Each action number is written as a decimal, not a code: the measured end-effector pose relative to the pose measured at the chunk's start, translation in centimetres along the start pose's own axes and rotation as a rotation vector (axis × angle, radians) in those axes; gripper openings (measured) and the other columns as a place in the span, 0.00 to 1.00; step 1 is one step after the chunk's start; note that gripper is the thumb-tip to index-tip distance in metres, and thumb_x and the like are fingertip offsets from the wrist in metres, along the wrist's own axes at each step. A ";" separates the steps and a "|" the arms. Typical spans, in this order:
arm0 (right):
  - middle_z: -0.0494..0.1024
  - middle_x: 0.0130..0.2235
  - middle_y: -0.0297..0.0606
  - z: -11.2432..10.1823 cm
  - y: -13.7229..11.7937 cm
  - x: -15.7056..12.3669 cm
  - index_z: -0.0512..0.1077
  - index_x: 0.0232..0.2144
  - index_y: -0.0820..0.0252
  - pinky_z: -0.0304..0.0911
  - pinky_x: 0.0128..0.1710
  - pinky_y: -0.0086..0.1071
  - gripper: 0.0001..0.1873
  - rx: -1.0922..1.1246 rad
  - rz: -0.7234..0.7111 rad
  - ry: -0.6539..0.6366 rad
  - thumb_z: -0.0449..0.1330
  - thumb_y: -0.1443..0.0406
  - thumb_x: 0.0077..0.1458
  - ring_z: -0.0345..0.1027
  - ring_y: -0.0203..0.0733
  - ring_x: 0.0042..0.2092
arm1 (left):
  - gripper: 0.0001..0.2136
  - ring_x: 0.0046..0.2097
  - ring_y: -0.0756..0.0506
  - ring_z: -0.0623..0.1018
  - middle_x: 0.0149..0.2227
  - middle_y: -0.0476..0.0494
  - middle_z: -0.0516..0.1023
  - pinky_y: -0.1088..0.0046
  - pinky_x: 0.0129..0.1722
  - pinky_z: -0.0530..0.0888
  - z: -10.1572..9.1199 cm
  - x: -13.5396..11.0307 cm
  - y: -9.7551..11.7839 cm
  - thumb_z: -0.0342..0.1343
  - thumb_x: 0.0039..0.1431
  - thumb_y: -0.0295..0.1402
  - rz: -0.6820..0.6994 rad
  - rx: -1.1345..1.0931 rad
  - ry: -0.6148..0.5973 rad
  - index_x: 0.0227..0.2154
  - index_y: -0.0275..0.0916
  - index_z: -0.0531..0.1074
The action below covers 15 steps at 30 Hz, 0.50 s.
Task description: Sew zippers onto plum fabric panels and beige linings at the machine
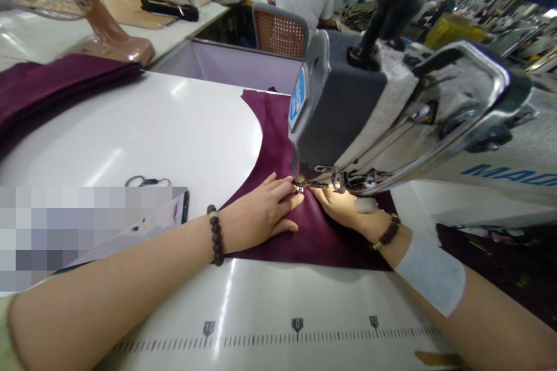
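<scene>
A dark purple leather piece lies on the white table under the head of a sewing machine. My left hand rests flat on the leather, fingers stretched toward the presser foot. My right hand lies on the leather just right of the foot, mostly under the machine head, its fingers partly hidden. Both wrists wear dark bead bracelets, and a white patch wraps my right forearm.
A stack of purple leather lies at the far left beside a pink fan. Small snips and a phone sit left of my arm. A ruler scale runs along the table's front edge. A person in white sits behind.
</scene>
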State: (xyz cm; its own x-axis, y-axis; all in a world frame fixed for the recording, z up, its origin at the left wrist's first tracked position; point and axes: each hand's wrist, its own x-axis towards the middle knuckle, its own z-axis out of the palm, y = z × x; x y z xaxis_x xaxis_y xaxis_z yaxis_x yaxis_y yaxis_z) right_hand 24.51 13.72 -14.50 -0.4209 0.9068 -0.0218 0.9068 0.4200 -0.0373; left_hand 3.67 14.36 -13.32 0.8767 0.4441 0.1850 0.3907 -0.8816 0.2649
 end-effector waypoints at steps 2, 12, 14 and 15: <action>0.77 0.37 0.42 0.1 0.1 0.0 0.73 0.38 0.64 0.62 0.39 0.34 0.18 0.000 0.000 -0.006 0.44 0.72 0.56 0.69 0.42 0.37 | 0.22 0.55 0.37 0.62 0.47 0.34 0.66 0.52 0.57 0.58 0.0 0.0 -0.1 0.48 0.60 0.41 0.002 -0.004 -0.004 0.52 0.31 0.64; 0.77 0.37 0.43 -0.3 0.0 0.0 0.74 0.36 0.64 0.62 0.43 0.37 0.19 0.020 -0.008 0.035 0.42 0.71 0.57 0.69 0.44 0.40 | 0.20 0.54 0.38 0.63 0.47 0.35 0.65 0.53 0.56 0.59 -0.2 0.3 -0.5 0.46 0.62 0.41 0.022 0.012 -0.028 0.52 0.34 0.64; 0.77 0.37 0.42 -0.2 0.4 0.1 0.74 0.35 0.62 0.62 0.43 0.36 0.19 0.031 -0.008 0.031 0.43 0.70 0.58 0.69 0.43 0.40 | 0.20 0.54 0.37 0.63 0.47 0.34 0.65 0.52 0.56 0.59 -0.3 0.2 -0.4 0.45 0.62 0.41 0.029 0.014 -0.029 0.52 0.34 0.64; 0.77 0.36 0.42 -0.2 0.9 0.0 0.74 0.34 0.62 0.62 0.43 0.35 0.18 0.036 -0.004 0.029 0.44 0.69 0.58 0.69 0.42 0.39 | 0.20 0.54 0.37 0.63 0.47 0.34 0.65 0.52 0.56 0.59 -0.3 0.2 -0.4 0.46 0.62 0.40 0.032 0.016 -0.030 0.52 0.34 0.64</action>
State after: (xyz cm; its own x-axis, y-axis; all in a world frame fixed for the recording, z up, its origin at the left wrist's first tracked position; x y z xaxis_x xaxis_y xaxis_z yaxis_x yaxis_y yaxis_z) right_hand 25.27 14.12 -14.29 -0.4228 0.9062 0.0071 0.9036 0.4222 -0.0731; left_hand 3.60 14.79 -13.10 0.8967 0.4110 0.1647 0.3666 -0.8977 0.2442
